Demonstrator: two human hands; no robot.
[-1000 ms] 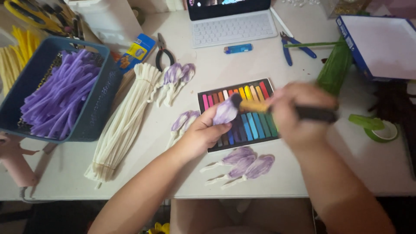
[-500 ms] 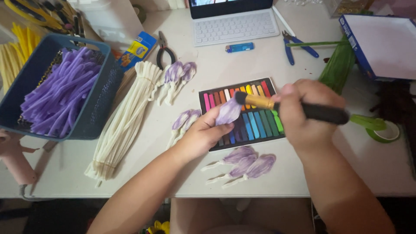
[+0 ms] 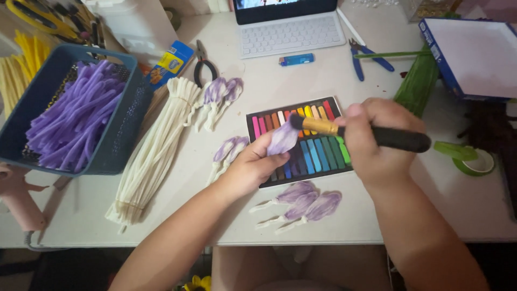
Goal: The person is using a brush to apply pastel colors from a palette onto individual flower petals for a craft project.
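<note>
Petal [image 3: 283,139], pale purple and fuzzy, pinched by its lower end in the left hand [image 3: 249,168] and held up just above the open tray of coloured chalk sticks [image 3: 299,141]. Right hand [image 3: 371,137] wrapped tight round the black handle of a brush [image 3: 377,136], bristle tip pressed against the upper edge of that petal. Risks, judged from this pose: too firm a stroke likely to bend the soft petal back or twist it out of the pinch, given so little of it gripped; loose pigment apt to fall on the white table [image 3: 441,210] or smear the holding fingers, then mark the next piece. Three finished purple petals [image 3: 307,203] lying just below the tray, near the right forearm, open to being swept off the table edge or crushed by a lowered wrist. Two more petals [image 3: 229,152] beside the left wrist, equally exposed. Bundle of cream pipe cleaners [image 3: 153,153] near the left forearm, easily dirtied by stray purple dust. Blue basket of purple pipe cleaners [image 3: 81,121] well apart, out of harm. Green tape roll [image 3: 469,159] close to the brush end, possibly knocked on a wide backswing.
</note>
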